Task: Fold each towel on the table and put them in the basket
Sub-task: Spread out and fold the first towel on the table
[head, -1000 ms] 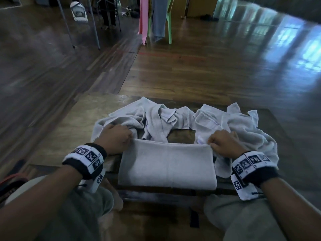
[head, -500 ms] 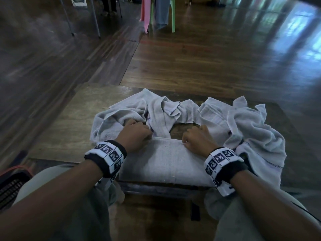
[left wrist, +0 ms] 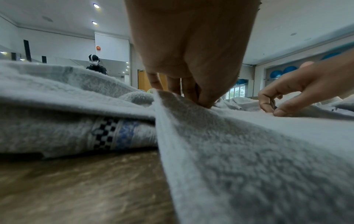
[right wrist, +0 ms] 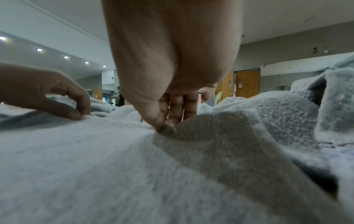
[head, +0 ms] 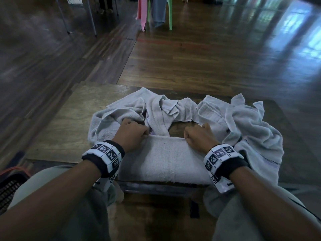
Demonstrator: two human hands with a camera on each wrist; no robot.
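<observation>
Pale grey towels (head: 163,159), one with a black-and-white checked, blue-banded border (left wrist: 113,134); brown wooden table (head: 57,129).

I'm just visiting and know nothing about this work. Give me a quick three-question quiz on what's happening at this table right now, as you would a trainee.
1. True or false: both hands pinch the far edge of the folded towel.
2. Where do the unfolded towels lie? A) in the basket B) on the table beyond the folded one C) on the floor
3. Which hand is nearer the basket?

Key
1. True: the left hand and right hand each pinch that edge.
2. B
3. The left; only a corner of the basket shows, low on that side.
</observation>
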